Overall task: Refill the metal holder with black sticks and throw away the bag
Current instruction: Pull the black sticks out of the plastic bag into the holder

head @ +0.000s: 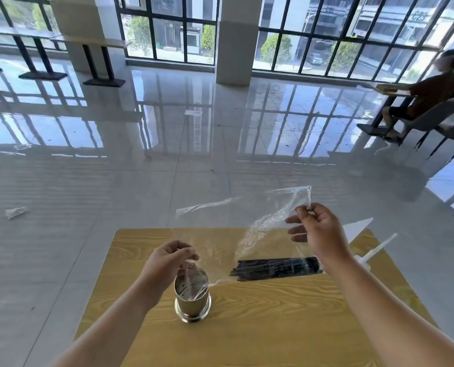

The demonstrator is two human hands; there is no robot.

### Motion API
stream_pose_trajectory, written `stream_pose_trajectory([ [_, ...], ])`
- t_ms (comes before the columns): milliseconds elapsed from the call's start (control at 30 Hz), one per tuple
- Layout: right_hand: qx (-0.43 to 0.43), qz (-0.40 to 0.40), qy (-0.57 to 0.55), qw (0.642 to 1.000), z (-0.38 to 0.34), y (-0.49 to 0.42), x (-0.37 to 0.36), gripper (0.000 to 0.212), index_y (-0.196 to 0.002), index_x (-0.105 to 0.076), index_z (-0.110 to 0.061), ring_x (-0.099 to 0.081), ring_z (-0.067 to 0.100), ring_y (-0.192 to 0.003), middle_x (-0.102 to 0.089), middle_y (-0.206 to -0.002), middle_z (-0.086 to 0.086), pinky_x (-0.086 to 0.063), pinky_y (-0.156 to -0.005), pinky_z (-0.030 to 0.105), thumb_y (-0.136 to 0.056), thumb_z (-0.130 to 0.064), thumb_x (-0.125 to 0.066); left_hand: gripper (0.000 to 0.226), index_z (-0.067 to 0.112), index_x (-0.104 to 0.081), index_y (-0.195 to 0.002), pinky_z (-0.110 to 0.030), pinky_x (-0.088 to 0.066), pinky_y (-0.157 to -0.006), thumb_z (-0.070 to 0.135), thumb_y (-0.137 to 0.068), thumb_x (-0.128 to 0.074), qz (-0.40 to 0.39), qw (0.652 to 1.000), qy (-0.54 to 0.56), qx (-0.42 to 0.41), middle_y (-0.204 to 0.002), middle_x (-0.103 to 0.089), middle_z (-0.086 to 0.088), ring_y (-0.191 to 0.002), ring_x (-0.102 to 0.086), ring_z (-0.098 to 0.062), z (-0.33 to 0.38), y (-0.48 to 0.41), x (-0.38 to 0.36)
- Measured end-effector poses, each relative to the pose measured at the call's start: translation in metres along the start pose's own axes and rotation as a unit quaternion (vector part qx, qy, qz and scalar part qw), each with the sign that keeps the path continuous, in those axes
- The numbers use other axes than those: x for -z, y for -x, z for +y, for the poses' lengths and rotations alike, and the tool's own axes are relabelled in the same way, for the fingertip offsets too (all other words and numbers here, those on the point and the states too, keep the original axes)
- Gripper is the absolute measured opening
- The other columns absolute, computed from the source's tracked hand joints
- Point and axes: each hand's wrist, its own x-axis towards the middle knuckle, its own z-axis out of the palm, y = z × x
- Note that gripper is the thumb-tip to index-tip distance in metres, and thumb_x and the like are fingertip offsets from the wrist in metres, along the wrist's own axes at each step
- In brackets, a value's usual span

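Observation:
A clear plastic bag (pixel 236 223) hangs stretched above the wooden table (pixel 260 327). My right hand (pixel 317 229) pinches its upper right corner, raised above the table. My left hand (pixel 167 260) pinches its lower left end just over the mouth of the metal holder (pixel 192 298). The holder stands upright near the table's middle; its perforated inside shows and no sticks are seen in it. A bundle of black sticks (pixel 276 268) lies flat on the table to the holder's right, partly seen through the bag.
White plastic pieces (pixel 374 251) lie at the table's far right corner. Crumpled paper scraps (pixel 15 212) dot the glossy floor at left. A person sits on a chair (pixel 427 120) at another table, far right. Pillars and windows stand beyond.

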Motion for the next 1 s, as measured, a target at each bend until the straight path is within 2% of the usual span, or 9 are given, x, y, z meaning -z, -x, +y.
stream_pose_trajectory([
  [167, 0.013, -0.029, 0.036, 0.999, -0.002, -0.003, -0.021, 0.014, -0.101, -0.068, -0.011, -0.074, 0.021, -0.064, -0.082, -0.091, 0.011, -0.062, -0.058, 0.038, -0.11, -0.016, -0.059, 0.004, 0.013, -0.073, -0.094, -0.026, -0.055, -0.066, 0.015, -0.097, -0.071, 0.02, 0.999, 0.015, 0.039, -0.092, -0.082, -0.011, -0.072, -0.075, -0.015, -0.026, 0.0, 0.007],
  [300, 0.043, -0.052, 0.089, 0.994, -0.01, -0.007, -0.039, 0.015, -0.098, -0.066, -0.013, -0.074, 0.024, -0.066, -0.082, -0.089, 0.004, -0.062, -0.062, 0.043, -0.111, -0.016, -0.059, 0.008, 0.01, -0.072, -0.101, -0.037, -0.057, -0.077, 0.017, -0.098, -0.068, 0.037, 0.997, 0.026, 0.06, -0.094, -0.082, -0.011, -0.077, -0.073, -0.019, -0.042, 0.0, 0.012],
  [367, 0.061, -0.059, 0.119, 0.989, -0.015, -0.009, -0.05, 0.016, -0.096, -0.067, -0.016, -0.075, 0.025, -0.068, -0.082, -0.089, 0.001, -0.064, -0.062, 0.046, -0.11, -0.017, -0.06, 0.01, 0.011, -0.071, -0.105, -0.036, -0.057, -0.077, 0.018, -0.1, -0.066, 0.045, 0.996, 0.022, 0.074, -0.095, -0.082, -0.008, -0.079, -0.074, -0.017, -0.049, 0.0, 0.014],
  [467, 0.095, -0.072, 0.171, 0.978, -0.023, -0.01, -0.068, 0.017, -0.095, -0.067, -0.023, -0.076, 0.018, -0.067, -0.081, -0.086, -0.002, -0.064, -0.059, 0.041, -0.109, -0.019, -0.061, 0.014, 0.016, -0.07, -0.111, -0.032, -0.054, -0.074, 0.024, -0.1, -0.067, 0.055, 0.994, 0.012, 0.093, -0.096, -0.082, -0.002, -0.085, -0.075, -0.016, -0.058, 0.0, 0.016],
  [567, 0.126, -0.09, 0.214, 0.965, -0.033, -0.012, -0.086, 0.018, -0.093, -0.066, -0.028, -0.075, 0.014, -0.066, -0.079, -0.085, -0.005, -0.065, -0.059, 0.04, -0.109, -0.022, -0.061, 0.018, 0.02, -0.068, -0.114, -0.035, -0.051, -0.076, 0.029, -0.099, -0.067, 0.065, 0.992, 0.001, 0.111, -0.095, -0.082, 0.003, -0.094, -0.074, -0.02, -0.065, -0.001, 0.017],
  [767, 0.185, -0.113, 0.272, 0.938, -0.06, -0.016, -0.112, 0.016, -0.093, -0.066, -0.031, -0.073, 0.011, -0.063, -0.077, -0.082, -0.009, -0.066, -0.062, 0.048, -0.107, -0.025, -0.063, 0.02, 0.023, -0.067, -0.115, -0.037, -0.054, -0.079, 0.034, -0.099, -0.067, 0.076, 0.989, 0.007, 0.129, -0.098, -0.082, 0.003, -0.096, -0.076, -0.02, -0.07, -0.002, 0.017],
  [933, 0.214, -0.131, 0.301, 0.92, -0.079, -0.018, -0.123, 0.012, -0.096, -0.068, -0.026, -0.072, 0.009, -0.068, -0.078, -0.081, -0.009, -0.065, -0.066, 0.045, -0.107, -0.028, -0.063, 0.02, 0.024, -0.066, -0.116, -0.045, -0.057, -0.092, 0.037, -0.1, -0.065, 0.077, 0.988, 0.006, 0.13, -0.102, -0.081, 0.004, -0.098, -0.075, -0.018, -0.069, -0.003, 0.015],
  [1000, 0.225, -0.133, 0.308, 0.915, -0.085, -0.02, -0.124, 0.011, -0.097, -0.068, -0.024, -0.071, 0.007, -0.068, -0.078, -0.081, -0.007, -0.064, -0.068, 0.043, -0.106, -0.026, -0.064, 0.02, 0.025, -0.066, -0.116, -0.044, -0.058, -0.091, 0.038, -0.101, -0.064, 0.076, 0.989, 0.001, 0.128, -0.102, -0.081, 0.004, -0.098, -0.075, -0.017, -0.067, -0.003, 0.015],
])
